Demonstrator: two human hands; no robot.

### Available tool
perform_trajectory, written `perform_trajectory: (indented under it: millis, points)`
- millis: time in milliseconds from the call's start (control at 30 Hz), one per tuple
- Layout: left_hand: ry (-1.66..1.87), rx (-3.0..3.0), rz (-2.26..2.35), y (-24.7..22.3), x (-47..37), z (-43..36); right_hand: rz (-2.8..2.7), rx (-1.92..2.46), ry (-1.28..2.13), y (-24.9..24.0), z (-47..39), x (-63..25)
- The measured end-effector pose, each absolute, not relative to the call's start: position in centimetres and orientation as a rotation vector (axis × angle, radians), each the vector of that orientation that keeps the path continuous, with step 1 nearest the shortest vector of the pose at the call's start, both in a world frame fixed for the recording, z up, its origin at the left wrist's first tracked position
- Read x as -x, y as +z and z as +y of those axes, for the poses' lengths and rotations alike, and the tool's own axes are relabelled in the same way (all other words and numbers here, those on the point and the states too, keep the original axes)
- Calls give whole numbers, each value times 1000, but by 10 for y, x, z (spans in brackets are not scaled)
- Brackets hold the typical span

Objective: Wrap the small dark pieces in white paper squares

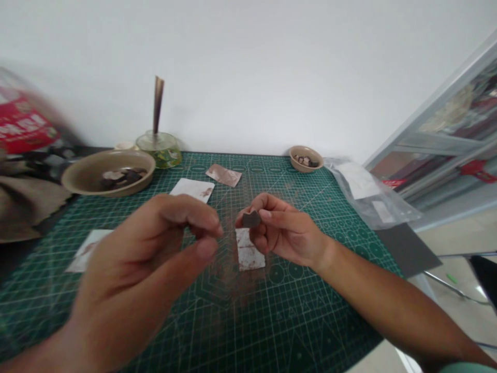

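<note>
Between the thumb and fingers of my right hand (285, 225) is a small, flat, dark grey-brown piece (251, 219) with a notched, cat-ear-like top edge. It is held upright above the mat, and I cannot make out its material. Below it lies a creased white sheet (250, 258) with brown dust on it, partly covered by my right hand. My left hand (151, 269) hovers to the left, closer to the camera. Its fingers are loosely curled, the thumb a little apart from the index finger, and nothing shows between them.
A green cutting mat (310, 321) covers the table. At the left a wide tan bowl (73, 178) holds dark and pale pieces; a smaller bowl (297, 165) stands at the back. A glass jar (166, 155) holds thin sticks. A clear plastic bag (373, 207) lies right.
</note>
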State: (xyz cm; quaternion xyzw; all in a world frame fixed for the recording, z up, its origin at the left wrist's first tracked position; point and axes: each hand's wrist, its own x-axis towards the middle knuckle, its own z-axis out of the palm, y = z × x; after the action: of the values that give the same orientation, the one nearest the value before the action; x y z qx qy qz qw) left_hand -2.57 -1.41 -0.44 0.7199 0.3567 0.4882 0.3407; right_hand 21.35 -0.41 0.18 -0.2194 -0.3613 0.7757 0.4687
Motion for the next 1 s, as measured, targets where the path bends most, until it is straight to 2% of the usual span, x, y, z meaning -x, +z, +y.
perform_trajectory:
  millis: [100, 433, 1000]
  points:
    - [1260, -1935, 908, 9, -3, 10, -898, 567, 1884, 1, -5, -213]
    - [1213, -2242, 671, -4, -16, 9, -891, 634, 1909, 2, -7, -209]
    - [1271, -2083, 621, -7, -20, 15, -892, 675, 1918, -2, -8, -207]
